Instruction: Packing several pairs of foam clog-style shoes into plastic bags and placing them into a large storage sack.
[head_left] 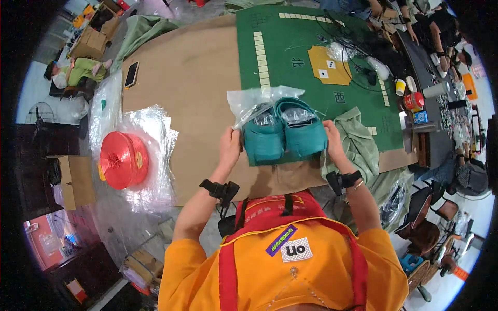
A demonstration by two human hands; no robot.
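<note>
A pair of teal clogs (306, 133) sits side by side in a clear plastic bag (244, 101), close in front of me over the near edge of the table. The bag's loose open end spreads out past the clogs on the far left side. With fingers pinched, my left hand (230, 146) holds the bag's left edge beside the left clog. My right hand (333, 139) is closed at the right clog's outer side, where the bag's edge seems to be; its fingertips are partly hidden. Clear crinkled stuffing shows inside both clog openings.
A red roll of plastic twine (123, 159) rests on a stack of clear plastic bags (155, 176) at the left. A phone (132, 74) lies farther back. Beyond the clogs is a green game mat (290, 57); cables (358, 49) and a yellow cup (400, 87) are at the right.
</note>
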